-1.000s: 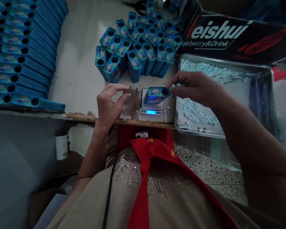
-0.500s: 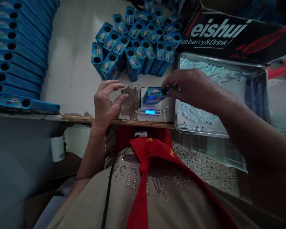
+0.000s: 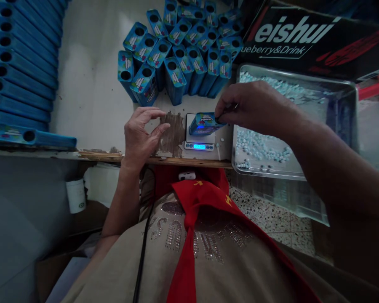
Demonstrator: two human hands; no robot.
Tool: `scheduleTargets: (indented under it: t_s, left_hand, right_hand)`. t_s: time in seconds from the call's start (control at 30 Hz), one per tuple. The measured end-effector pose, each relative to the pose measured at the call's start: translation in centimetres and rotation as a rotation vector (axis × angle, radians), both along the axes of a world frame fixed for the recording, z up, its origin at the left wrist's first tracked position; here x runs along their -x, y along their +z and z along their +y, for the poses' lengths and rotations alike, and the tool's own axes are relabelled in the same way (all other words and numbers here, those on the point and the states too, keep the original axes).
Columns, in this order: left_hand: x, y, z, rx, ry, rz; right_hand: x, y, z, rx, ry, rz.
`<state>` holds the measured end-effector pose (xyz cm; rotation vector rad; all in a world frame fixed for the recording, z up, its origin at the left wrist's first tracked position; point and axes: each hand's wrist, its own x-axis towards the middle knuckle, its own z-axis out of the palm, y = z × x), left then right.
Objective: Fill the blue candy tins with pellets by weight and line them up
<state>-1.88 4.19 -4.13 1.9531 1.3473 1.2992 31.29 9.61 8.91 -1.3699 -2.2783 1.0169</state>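
Note:
A small digital scale point(image 3: 200, 140) with a lit blue display lies near the table's front edge. On it stands a blue candy box point(image 3: 204, 123), a printed tin-like container with a round hole at its top right. My right hand point(image 3: 251, 103) is at that hole, fingers pinched together; what they hold is dark and too hidden to name. To the left of the scale my left hand point(image 3: 142, 132) is held over the table edge, thumb and fingers apart, with nothing in it. Right of the scale, a clear tray point(image 3: 334, 162) holds small pale-blue candies point(image 3: 262, 147), partly under my right forearm.
Several upright blue boxes point(image 3: 175, 80) with round holes cluster behind the scale. More boxes point(image 3: 22, 86) are stacked at the left. A black printed carton point(image 3: 290, 38) stands behind the tray. A few loose pale pieces point(image 3: 222, 139) lie beside the scale.
My right hand has tilted and its fingertips have closed in at the box's hole; pale pieces seen at the fingers no longer show. My left hand has stayed nearly still.

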Motion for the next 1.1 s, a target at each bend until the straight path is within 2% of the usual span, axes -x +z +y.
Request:
scheduleTargets:
  t_s: [0.1, 0.2, 0.27, 0.4, 0.57, 0.67, 0.8, 0.9, 0.97, 1.03, 1.1]
  left_hand:
    - [0.1, -0.1, 0.0, 0.007, -0.005, 0.01]
    - [0.2, -0.3, -0.1, 0.024, -0.016, 0.002]
    - [0.3, -0.4, -0.1, 0.032, -0.013, -0.006]
    - [0.2, -0.8, -0.2, 0.025, -0.003, 0.002]
    - [0.3, -0.7, -0.3, 0.031, -0.006, 0.025]
    - [0.2, -0.5, -0.3, 0.044, -0.01, 0.026]
    - [-0.1, -0.3, -0.3, 0.042, -0.029, 0.029]
    - [-0.1, -0.6, -0.5, 0.047, -0.021, 0.032]
    - [0.0, -0.9, -0.7, 0.049, -0.008, 0.038]
    - [0.3, -1.2, -1.1, 0.052, 0.0, 0.05]
    - [0.4, -1.3, -1.4, 0.058, 0.012, 0.066]
  right_hand:
    - [0.8, 0.7, -0.4, 0.024, -0.041, 0.043]
    - [1.7, 1.2, -1.5, -0.024, -0.096, 0.063]
    - [2.2, 0.9, -2.4, -0.11, -0.117, 0.044]
    - [2.1, -0.9, -3.7, -0.261, -0.132, 0.044]
    - [1.7, -2.0, -4.0, -0.198, -0.107, 0.025]
    - [1.9, -1.8, -3.8, -0.241, -0.091, 0.031]
    - [1.9, -0.9, -4.1, -0.231, -0.152, 0.046]
    - [0.6, -0.4, -4.7, -0.212, -0.276, 0.123]
    - [-1.1, -0.6, -5.3, -0.223, -0.378, 0.141]
    - [-3.0, -1.6, -6.0, -0.226, -0.435, 0.078]
    - [-4.6, -3.3, -6.8, -0.206, -0.409, -0.006]
